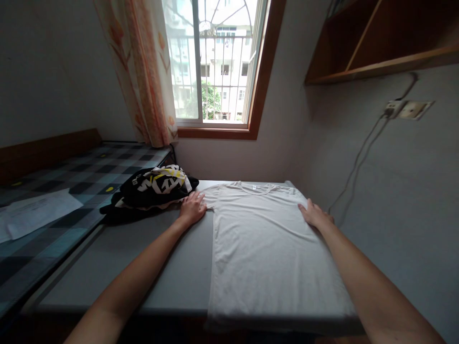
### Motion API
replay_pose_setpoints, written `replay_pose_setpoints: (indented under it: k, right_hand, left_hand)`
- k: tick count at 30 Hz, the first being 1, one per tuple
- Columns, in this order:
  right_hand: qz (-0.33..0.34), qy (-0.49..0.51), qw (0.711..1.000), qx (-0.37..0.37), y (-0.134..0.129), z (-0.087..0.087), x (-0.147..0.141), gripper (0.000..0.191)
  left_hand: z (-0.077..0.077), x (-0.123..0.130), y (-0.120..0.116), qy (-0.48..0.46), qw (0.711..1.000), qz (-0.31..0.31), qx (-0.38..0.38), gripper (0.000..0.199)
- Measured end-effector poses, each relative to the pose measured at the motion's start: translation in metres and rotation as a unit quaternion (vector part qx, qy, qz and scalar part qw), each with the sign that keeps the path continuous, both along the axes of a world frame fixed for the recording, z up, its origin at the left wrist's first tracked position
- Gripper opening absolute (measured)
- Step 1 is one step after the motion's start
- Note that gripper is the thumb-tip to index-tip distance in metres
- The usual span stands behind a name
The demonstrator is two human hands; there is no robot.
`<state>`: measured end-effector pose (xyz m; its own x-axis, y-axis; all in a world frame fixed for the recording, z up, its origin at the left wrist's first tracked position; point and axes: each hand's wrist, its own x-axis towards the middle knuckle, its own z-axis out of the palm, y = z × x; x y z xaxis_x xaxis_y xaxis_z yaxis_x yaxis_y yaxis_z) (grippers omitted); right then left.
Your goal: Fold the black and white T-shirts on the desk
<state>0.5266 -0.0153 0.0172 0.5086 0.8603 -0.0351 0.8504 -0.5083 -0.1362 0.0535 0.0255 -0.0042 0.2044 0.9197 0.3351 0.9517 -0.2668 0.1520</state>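
A white short-sleeved T-shirt (261, 248) lies spread on the grey table (172, 272), its neckline toward the window and its hem over the near edge. Soft wrinkles cross its chest. My left hand (193, 208) rests at the end of the left sleeve, fingers spread and flat. On the right, my right hand (313, 212) touches the shirt's upper right edge, thumb apart from the fingers; the other fingers are partly hidden. Just left of my left hand sits a bunched black garment (154, 191) with white and yellow print.
A bed with a checked cover (71, 177) stands along the left, with white papers (39, 215) on it. Behind the table are a window (222, 71) and a patterned curtain (143, 71). A cable (355, 165) hangs from a socket (394, 109) on the right wall, below a wooden shelf (380, 64).
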Motion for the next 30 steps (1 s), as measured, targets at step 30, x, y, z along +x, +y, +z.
replay_pose_setpoints:
  k: [30]
  right_hand:
    - [0.16, -0.005, 0.987, 0.034, 0.008, -0.022, -0.177, 0.069]
  left_hand:
    - [0.066, -0.018, -0.03, -0.027, 0.981, 0.029, 0.19, 0.054]
